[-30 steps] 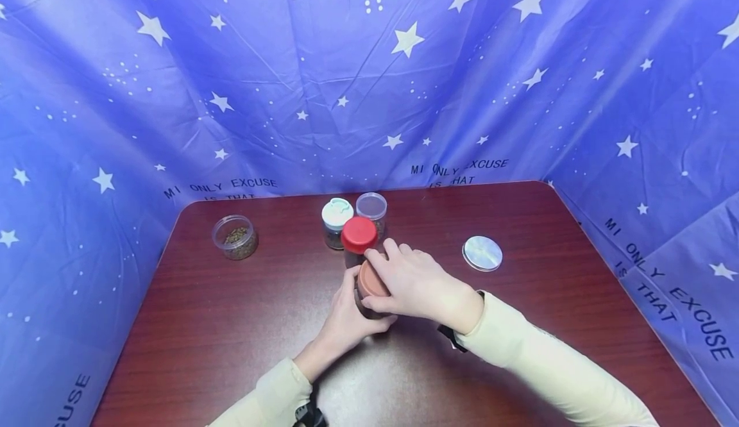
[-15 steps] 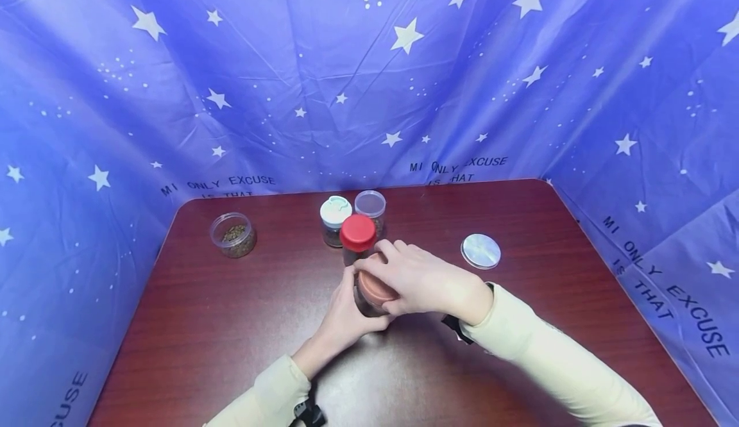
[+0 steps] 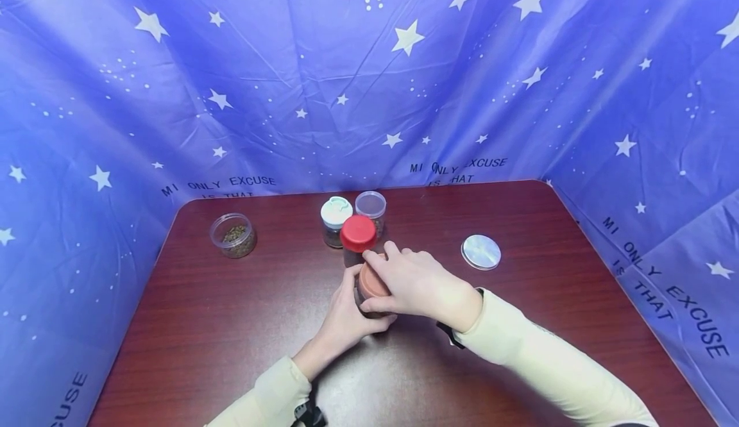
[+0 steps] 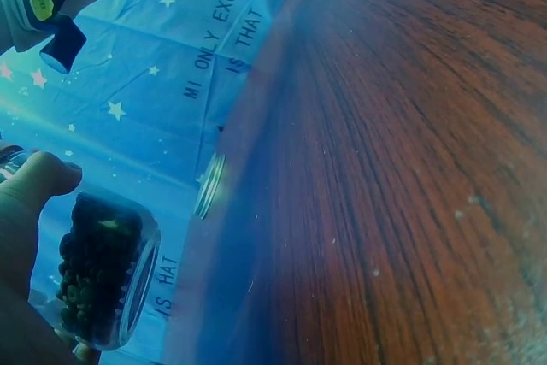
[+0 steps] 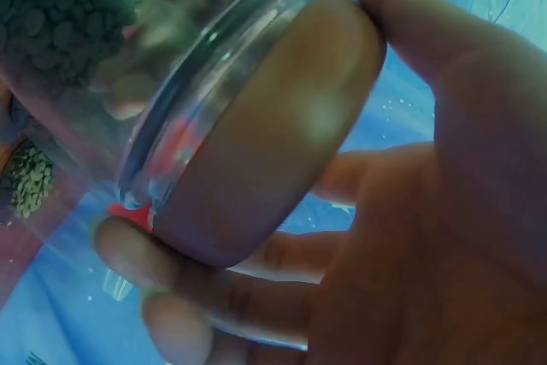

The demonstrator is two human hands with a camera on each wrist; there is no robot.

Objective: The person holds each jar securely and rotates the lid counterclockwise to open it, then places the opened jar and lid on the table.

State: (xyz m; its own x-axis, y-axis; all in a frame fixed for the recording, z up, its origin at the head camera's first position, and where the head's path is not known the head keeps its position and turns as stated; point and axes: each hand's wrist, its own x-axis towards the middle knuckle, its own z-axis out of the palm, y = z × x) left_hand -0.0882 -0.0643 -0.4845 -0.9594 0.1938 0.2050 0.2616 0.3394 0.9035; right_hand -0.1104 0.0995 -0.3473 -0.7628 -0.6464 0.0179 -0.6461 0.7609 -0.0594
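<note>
My left hand (image 3: 345, 315) grips a clear jar (image 4: 107, 267) of dark beans, thumb and fingers round its sides. On top of the jar is a brown-orange lid (image 5: 273, 126). My right hand (image 3: 421, 286) holds that lid from the right, thumb on the near side and fingers on the far side. In the left wrist view, blue cloth shows between the jar's base and the table. Just behind the jar stands a red-capped jar (image 3: 358, 233), its lower part hidden.
A white-capped jar (image 3: 337, 212) and a clear-topped jar (image 3: 371, 204) stand close behind the red cap. An uncapped round tub (image 3: 233, 238) of greenish-brown seeds is at the far left. A silvery disc-shaped lid (image 3: 482, 251) lies right, on the reddish-brown table (image 3: 231, 331).
Half a second ago my right hand was turned further round the lid, its wrist more to the right. It has swung back to its earlier pose. The left hand keeps its place.
</note>
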